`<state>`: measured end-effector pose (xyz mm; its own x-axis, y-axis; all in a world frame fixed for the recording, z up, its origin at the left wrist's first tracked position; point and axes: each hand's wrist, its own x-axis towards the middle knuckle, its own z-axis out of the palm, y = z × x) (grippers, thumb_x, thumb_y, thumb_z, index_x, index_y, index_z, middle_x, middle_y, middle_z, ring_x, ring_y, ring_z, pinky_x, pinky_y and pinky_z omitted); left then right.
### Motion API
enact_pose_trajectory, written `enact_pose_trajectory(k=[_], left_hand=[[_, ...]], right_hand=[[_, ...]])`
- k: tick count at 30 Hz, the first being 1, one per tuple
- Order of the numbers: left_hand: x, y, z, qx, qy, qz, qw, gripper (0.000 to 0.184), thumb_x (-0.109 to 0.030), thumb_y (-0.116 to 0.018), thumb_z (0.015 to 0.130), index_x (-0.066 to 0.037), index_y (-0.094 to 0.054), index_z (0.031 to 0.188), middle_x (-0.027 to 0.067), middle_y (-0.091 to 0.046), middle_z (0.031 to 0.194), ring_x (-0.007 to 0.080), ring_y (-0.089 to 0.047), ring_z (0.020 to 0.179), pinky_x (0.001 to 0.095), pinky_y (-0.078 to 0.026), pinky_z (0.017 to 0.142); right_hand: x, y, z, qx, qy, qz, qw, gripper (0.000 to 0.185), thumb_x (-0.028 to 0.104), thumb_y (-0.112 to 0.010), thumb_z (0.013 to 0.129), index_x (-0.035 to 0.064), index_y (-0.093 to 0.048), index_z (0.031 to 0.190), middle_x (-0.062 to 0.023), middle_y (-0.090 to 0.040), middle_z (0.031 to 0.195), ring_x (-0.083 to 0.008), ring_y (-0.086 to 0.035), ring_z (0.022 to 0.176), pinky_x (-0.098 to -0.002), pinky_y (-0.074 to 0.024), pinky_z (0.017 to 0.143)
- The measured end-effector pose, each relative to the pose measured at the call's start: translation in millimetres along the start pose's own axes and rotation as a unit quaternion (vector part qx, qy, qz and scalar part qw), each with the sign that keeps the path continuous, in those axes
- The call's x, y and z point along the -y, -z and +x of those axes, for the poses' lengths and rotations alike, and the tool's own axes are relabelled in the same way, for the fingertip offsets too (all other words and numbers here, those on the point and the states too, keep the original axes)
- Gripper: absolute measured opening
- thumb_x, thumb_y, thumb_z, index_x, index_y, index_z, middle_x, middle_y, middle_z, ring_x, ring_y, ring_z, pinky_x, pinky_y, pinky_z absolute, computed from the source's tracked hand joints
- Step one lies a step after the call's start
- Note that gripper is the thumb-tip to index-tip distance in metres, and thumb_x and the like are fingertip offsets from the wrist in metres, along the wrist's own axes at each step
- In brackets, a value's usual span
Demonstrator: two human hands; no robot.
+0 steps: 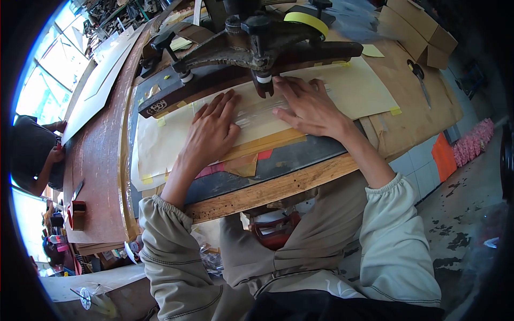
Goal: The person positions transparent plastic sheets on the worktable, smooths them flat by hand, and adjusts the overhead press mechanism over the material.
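Observation:
A cream sheet (pixel 364 88) lies across the dark board of the bench, with yellow tape at its corners. My left hand (pixel 211 128) rests flat on it, fingers stretched toward a long dark metal bar (pixel 206 85). My right hand (pixel 310 109) lies on the sheet too, thumb and fingers spread, its fingertips close to the bar's central fitting. Between the hands a shiny clear plastic piece (pixel 257 109) covers part of the sheet; its outline is hard to make out. A cast metal arm (pixel 230 48) with screw knobs stands over the bar.
A yellow tape roll (pixel 306 24) sits on the metal arm. Scissors (pixel 420 83) lie on brown paper at the right, near an open cardboard box (pixel 420 29). At left, another person (pixel 37 150) stands by a reddish table (pixel 99 176). A wooden edge (pixel 278 187) runs before me.

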<state>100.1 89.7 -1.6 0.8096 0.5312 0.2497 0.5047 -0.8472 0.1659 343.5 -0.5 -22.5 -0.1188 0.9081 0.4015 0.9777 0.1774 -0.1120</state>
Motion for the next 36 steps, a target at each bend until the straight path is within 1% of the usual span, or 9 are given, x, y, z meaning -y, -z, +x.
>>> enact_pose_trajectory(k=[6,9,15,18,21,26,30,31,36], left_hand=[[-1.6,-6.6,2.2,-0.020,0.010,0.025,0.999,0.055,-0.019,-0.041,0.086,-0.001,-0.043,0.138,0.0182,-0.039,0.149,0.0348,-0.036,0.138,0.0466,-0.029,0.114],[-0.9,-6.5,1.8,-0.021,0.007,0.017,1.000,0.056,-0.019,-0.042,0.085,-0.001,-0.042,0.138,0.0185,-0.038,0.149,0.0349,-0.037,0.137,0.0470,-0.029,0.113],[-9.8,2.2,-0.2,-0.036,0.026,0.006,0.999,0.053,-0.018,-0.048,0.083,-0.004,-0.050,0.134,0.0193,-0.049,0.134,0.0362,-0.046,0.126,0.0480,-0.036,0.105],[-12.2,2.3,0.6,-0.063,0.022,0.059,0.996,0.050,-0.018,-0.052,0.082,-0.006,-0.055,0.131,0.0176,-0.053,0.121,0.0341,-0.050,0.117,0.0472,-0.042,0.097],[-10.6,-3.6,0.7,-0.091,0.024,0.093,0.991,0.048,-0.019,-0.053,0.083,-0.007,-0.058,0.129,0.0163,-0.054,0.117,0.0320,-0.051,0.112,0.0463,-0.044,0.092],[-15.3,-10.9,-2.5,-0.130,0.061,0.109,0.984,0.042,-0.023,-0.057,0.088,-0.007,-0.059,0.126,0.0133,-0.057,0.113,0.0305,-0.053,0.106,0.0441,-0.048,0.085],[-26.3,-1.6,-12.7,-0.066,0.103,0.046,0.991,0.042,-0.029,-0.059,0.089,0.001,-0.059,0.119,0.0186,-0.060,0.116,0.0348,-0.060,0.104,0.0443,-0.051,0.088],[-29.4,0.5,-17.8,-0.097,0.076,0.035,0.992,0.047,-0.031,-0.059,0.089,0.007,-0.056,0.116,0.0272,-0.059,0.121,0.0402,-0.060,0.109,0.0460,-0.049,0.093],[-28.8,-3.5,-23.4,-0.076,0.049,0.078,0.993,0.049,-0.027,-0.055,0.090,0.014,-0.050,0.116,0.0380,-0.052,0.123,0.0458,-0.056,0.115,0.0512,-0.046,0.097]], right_hand=[[1.4,3.7,8.7,0.034,-0.020,-0.006,0.999,0.069,0.052,-0.051,0.091,0.0002,-0.042,0.136,-0.0196,-0.053,0.134,-0.0304,-0.048,0.126,-0.0585,-0.0338,0.099],[0.4,-1.2,9.7,-0.013,0.004,-0.014,1.000,0.064,0.049,-0.051,0.091,-0.0006,-0.047,0.131,-0.0198,-0.055,0.131,-0.0309,-0.049,0.126,-0.0576,-0.0371,0.098],[9.0,2.4,9.3,-0.025,-0.057,0.082,0.995,0.041,0.036,-0.061,0.088,-0.0033,-0.066,0.100,-0.0178,-0.064,0.110,-0.0301,-0.061,0.105,-0.0407,-0.0479,0.090],[15.6,7.6,7.2,-0.130,0.015,-0.070,0.989,0.038,0.033,-0.065,0.086,-0.0039,-0.067,0.092,-0.0160,-0.065,0.097,-0.0303,-0.064,0.093,-0.0386,-0.0492,0.088],[19.1,11.3,-1.9,-0.110,-0.005,-0.004,0.994,0.042,0.036,-0.065,0.087,-0.0048,-0.067,0.096,-0.0164,-0.067,0.095,-0.0317,-0.064,0.092,-0.0409,-0.0489,0.089],[19.1,12.3,-9.1,-0.119,0.005,-0.016,0.993,0.047,0.040,-0.064,0.087,-0.0040,-0.068,0.103,-0.0184,-0.069,0.105,-0.0317,-0.065,0.098,-0.0414,-0.0483,0.092],[19.5,12.7,-9.8,-0.101,-0.003,-0.035,0.994,0.041,0.032,-0.066,0.087,-0.0021,-0.067,0.110,-0.0188,-0.068,0.110,-0.0324,-0.064,0.104,-0.0409,-0.0493,0.093],[19.4,13.1,-9.9,-0.102,-0.005,-0.028,0.994,0.042,0.034,-0.066,0.087,-0.0023,-0.067,0.109,-0.0186,-0.068,0.110,-0.0315,-0.064,0.104,-0.0407,-0.0492,0.093],[21.6,15.3,-9.0,-0.098,-0.009,-0.022,0.995,0.041,0.032,-0.066,0.086,-0.0025,-0.068,0.109,-0.0174,-0.068,0.110,-0.0289,-0.063,0.106,-0.0392,-0.0490,0.091]])
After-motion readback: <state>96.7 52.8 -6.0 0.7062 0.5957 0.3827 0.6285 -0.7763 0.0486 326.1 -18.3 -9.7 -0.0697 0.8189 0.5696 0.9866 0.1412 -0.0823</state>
